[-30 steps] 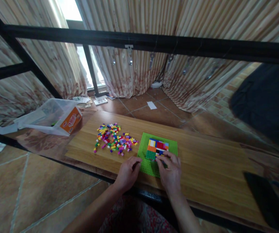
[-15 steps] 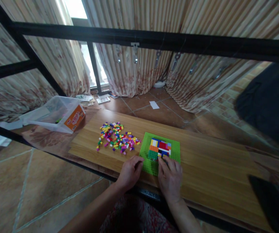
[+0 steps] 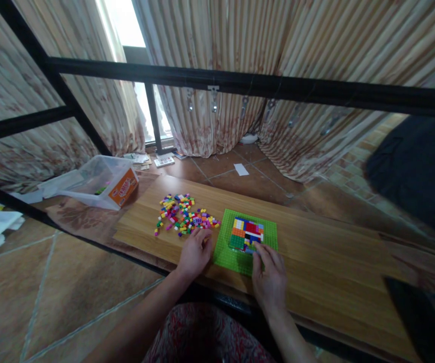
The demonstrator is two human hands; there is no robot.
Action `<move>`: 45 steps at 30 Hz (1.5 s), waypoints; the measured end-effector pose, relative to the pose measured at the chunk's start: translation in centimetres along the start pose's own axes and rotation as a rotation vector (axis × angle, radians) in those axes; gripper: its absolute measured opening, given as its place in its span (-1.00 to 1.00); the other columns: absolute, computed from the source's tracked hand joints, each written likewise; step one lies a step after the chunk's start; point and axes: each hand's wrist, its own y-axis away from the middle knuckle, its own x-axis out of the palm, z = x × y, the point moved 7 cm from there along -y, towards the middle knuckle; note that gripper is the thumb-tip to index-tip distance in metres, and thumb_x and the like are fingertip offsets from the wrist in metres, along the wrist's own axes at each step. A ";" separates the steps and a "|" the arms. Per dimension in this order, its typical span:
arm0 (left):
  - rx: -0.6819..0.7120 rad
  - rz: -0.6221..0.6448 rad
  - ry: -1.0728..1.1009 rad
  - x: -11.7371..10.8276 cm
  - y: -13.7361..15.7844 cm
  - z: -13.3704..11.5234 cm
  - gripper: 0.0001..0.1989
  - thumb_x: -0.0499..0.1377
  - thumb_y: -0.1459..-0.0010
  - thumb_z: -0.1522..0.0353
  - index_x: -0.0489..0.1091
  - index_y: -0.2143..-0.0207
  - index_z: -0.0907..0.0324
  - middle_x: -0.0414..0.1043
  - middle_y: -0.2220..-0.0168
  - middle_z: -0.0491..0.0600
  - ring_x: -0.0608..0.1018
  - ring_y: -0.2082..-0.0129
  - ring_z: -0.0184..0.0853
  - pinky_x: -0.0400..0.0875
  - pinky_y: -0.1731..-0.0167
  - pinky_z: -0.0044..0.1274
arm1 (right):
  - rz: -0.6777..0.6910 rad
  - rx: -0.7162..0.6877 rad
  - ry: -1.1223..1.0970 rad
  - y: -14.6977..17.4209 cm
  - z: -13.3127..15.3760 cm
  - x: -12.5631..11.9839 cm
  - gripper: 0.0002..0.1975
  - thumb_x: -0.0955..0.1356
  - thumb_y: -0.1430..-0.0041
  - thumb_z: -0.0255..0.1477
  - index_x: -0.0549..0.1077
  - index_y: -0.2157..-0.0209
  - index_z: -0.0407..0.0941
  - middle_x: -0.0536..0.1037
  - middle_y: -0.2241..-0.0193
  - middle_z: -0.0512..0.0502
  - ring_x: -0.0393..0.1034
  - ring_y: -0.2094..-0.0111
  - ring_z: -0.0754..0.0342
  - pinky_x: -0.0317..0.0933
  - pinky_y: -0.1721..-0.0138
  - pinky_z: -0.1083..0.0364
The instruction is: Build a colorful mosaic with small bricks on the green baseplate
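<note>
A green studded baseplate (image 3: pixel 225 257) lies on the wooden board, bearing a flat rectangular patch of colourful toy bricks (image 3: pixel 239 233) in red, white, orange, green and blue. My right hand (image 3: pixel 269 275) is over the plate's near right part. Its index fingertip touches the near right edge of the patch, and the thumb is a little apart. My left hand (image 3: pixel 194 254) is left of the plate, at the near edge of a heap of small loose bricks (image 3: pixel 181 214). Its fingers are curled; anything between them is too small to make out.
The long wooden board (image 3: pixel 326 257) extends to the right. A clear plastic box (image 3: pixel 100 176) with an orange label stands beyond its left end. A black metal rail (image 3: pixel 187 75) crosses in front of striped curtains (image 3: pixel 225 126). A dark object (image 3: pixel 410 307) is at the right.
My left hand has moved left, from the baseplate's edge to the brick heap. My right hand has drawn slightly back from the patch, its thumb coming away from the bricks. The view has shifted slightly.
</note>
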 end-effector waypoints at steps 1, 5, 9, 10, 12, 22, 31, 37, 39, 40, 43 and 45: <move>0.007 0.007 -0.070 -0.1 -0.4 0.2 -0.79 0.02 -0.17 0.46 0.41 0.21 0.15 0.42 0.22 0.00 0.48 0.27 -0.33 0.39 0.23 -0.50 | -0.016 0.029 -0.024 0.1 -0.2 -0.3 -0.68 0.19 -0.31 -0.36 0.48 0.03 -0.10 0.50 0.12 -0.21 0.36 0.08 -0.02 0.26 0.04 -0.07; 0.021 0.079 -0.290 0.3 -1.2 0.7 -0.78 0.03 -0.19 0.44 0.41 0.17 0.12 0.37 0.09 0.03 0.48 0.26 -0.32 0.39 0.27 -0.51 | -0.019 0.103 -0.084 1.1 -0.9 -1.3 -0.69 0.21 -0.30 -0.34 0.51 0.10 -0.12 0.50 0.14 -0.22 0.39 0.10 -0.02 0.28 0.04 -0.07; 0.016 0.108 -0.357 0.8 -1.4 1.0 -0.79 0.02 -0.22 0.42 0.42 0.20 0.13 0.37 0.12 0.03 0.48 0.24 -0.32 0.40 0.25 -0.52 | 0.010 0.157 -0.099 2.5 -1.4 -1.6 -0.70 0.22 -0.29 -0.31 0.53 0.15 -0.11 0.50 0.13 -0.21 0.40 0.10 -0.03 0.28 0.04 -0.08; 0.012 0.108 -0.361 0.9 -1.4 1.0 -0.79 0.01 -0.22 0.42 0.42 0.20 0.14 0.37 0.13 0.03 0.48 0.24 -0.32 0.40 0.25 -0.52 | 0.016 0.175 -0.101 2.7 -1.5 -1.6 -0.70 0.22 -0.28 -0.31 0.53 0.17 -0.11 0.50 0.13 -0.21 0.40 0.10 -0.04 0.28 0.03 -0.09; 0.003 0.103 -0.360 1.0 -1.5 1.2 -0.80 0.01 -0.23 0.41 0.43 0.22 0.15 0.38 0.12 0.04 0.49 0.25 -0.33 0.41 0.25 -0.52 | 0.022 0.200 -0.110 3.1 -1.6 -1.6 -0.70 0.22 -0.28 -0.30 0.53 0.18 -0.11 0.50 0.13 -0.21 0.40 0.10 -0.04 0.27 0.03 -0.10; 0.047 0.120 0.067 1.4 0.2 -1.4 -0.84 0.04 -0.22 0.39 0.43 0.27 0.14 0.49 0.29 -0.04 0.52 0.26 -0.34 0.40 0.19 -0.51 | 0.097 0.251 -0.277 3.0 0.4 -0.8 -0.74 0.27 -0.25 -0.29 0.53 0.18 -0.08 0.55 0.18 -0.16 0.42 0.12 -0.02 0.26 0.03 -0.06; -0.075 0.290 0.407 4.1 3.3 -3.9 -0.83 0.10 -0.11 0.44 0.50 0.30 0.16 0.54 0.33 -0.06 0.53 0.30 -0.36 0.38 0.23 -0.55 | 0.299 0.399 -0.461 3.4 1.7 1.3 -0.75 0.30 -0.21 -0.24 0.55 0.20 -0.01 0.57 0.18 -0.11 0.41 0.12 -0.05 0.22 0.04 -0.07; -0.141 0.326 0.461 4.4 3.7 -3.8 -0.83 0.11 -0.09 0.45 0.50 0.32 0.19 0.52 0.38 -0.08 0.52 0.34 -0.38 0.36 0.28 -0.59 | 0.313 0.521 -0.556 3.6 1.3 1.6 -0.77 0.33 -0.16 -0.25 0.57 0.29 -0.05 0.57 0.26 -0.09 0.42 0.17 -0.01 0.24 0.08 0.00; -0.151 0.327 0.470 4.5 3.8 -3.9 -0.82 0.11 -0.08 0.45 0.50 0.31 0.19 0.52 0.37 -0.08 0.52 0.34 -0.38 0.35 0.29 -0.59 | 0.313 0.546 -0.559 3.6 1.2 1.5 -0.77 0.33 -0.15 -0.25 0.56 0.28 -0.06 0.57 0.26 -0.09 0.42 0.17 -0.02 0.23 0.08 0.00; -0.152 0.326 0.474 4.5 3.8 -3.9 -0.83 0.11 -0.08 0.45 0.50 0.32 0.19 0.52 0.36 -0.08 0.52 0.34 -0.38 0.35 0.29 -0.59 | 0.313 0.555 -0.557 3.7 1.2 1.5 -0.77 0.34 -0.14 -0.26 0.56 0.27 -0.06 0.57 0.26 -0.09 0.41 0.17 -0.02 0.23 0.08 0.00; -0.146 0.317 0.475 4.6 3.9 -4.0 -0.85 0.11 -0.08 0.45 0.49 0.35 0.19 0.53 0.36 -0.07 0.51 0.34 -0.39 0.35 0.28 -0.59 | 0.319 0.569 -0.546 3.7 1.0 1.5 -0.77 0.33 -0.15 -0.25 0.56 0.26 -0.06 0.57 0.25 -0.08 0.41 0.15 -0.02 0.21 0.06 -0.01; -0.135 0.314 0.474 4.6 4.0 -4.0 -0.85 0.11 -0.08 0.45 0.48 0.35 0.19 0.52 0.36 -0.07 0.51 0.35 -0.40 0.36 0.27 -0.59 | 0.329 0.565 -0.545 3.7 1.0 1.5 -0.77 0.33 -0.15 -0.24 0.56 0.27 -0.05 0.57 0.25 -0.07 0.41 0.15 -0.02 0.20 0.06 0.00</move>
